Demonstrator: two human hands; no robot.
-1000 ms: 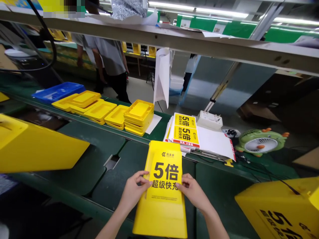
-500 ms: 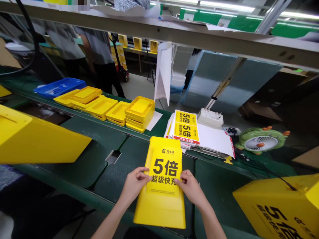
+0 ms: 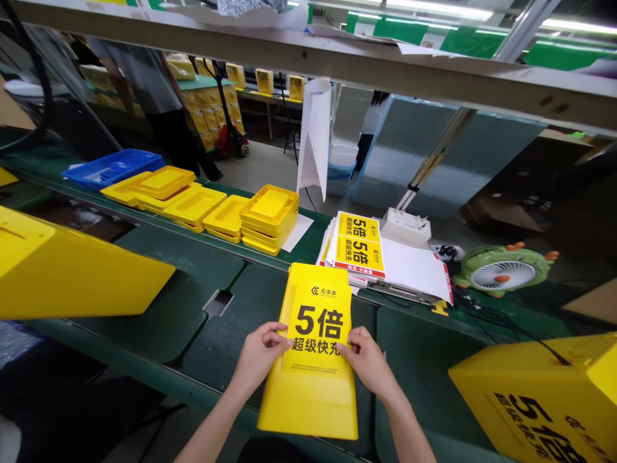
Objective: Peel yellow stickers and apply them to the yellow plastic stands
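A yellow plastic casing (image 3: 308,408) lies in front of me on the dark green conveyor plates. Over its upper face is a yellow printed sticker (image 3: 315,308) with a large black "5" and Chinese characters. My left hand (image 3: 264,352) pinches the sticker's left edge between thumb and fingers. On the opposite edge my right hand (image 3: 367,360) pinches it the same way. Both thumbs rest on the printed side. Whether the sticker's underside touches the casing, I cannot tell. Beyond the casing is a pile of similar sticker sheets (image 3: 359,244), printed in yellow, black and red.
Yellow covers (image 3: 270,215) are stacked along the far ledge, near a blue tray (image 3: 113,168). A green fan (image 3: 506,270) with cables stands at right. Another yellow casing (image 3: 81,270) is at left, and a labelled casing (image 3: 540,392) at right. A metal beam (image 3: 308,54) crosses above.
Both hands and the sticker keep almost the same place on the casing. The view shifts very slightly. In the background, a person in a grey shirt has moved to the left.
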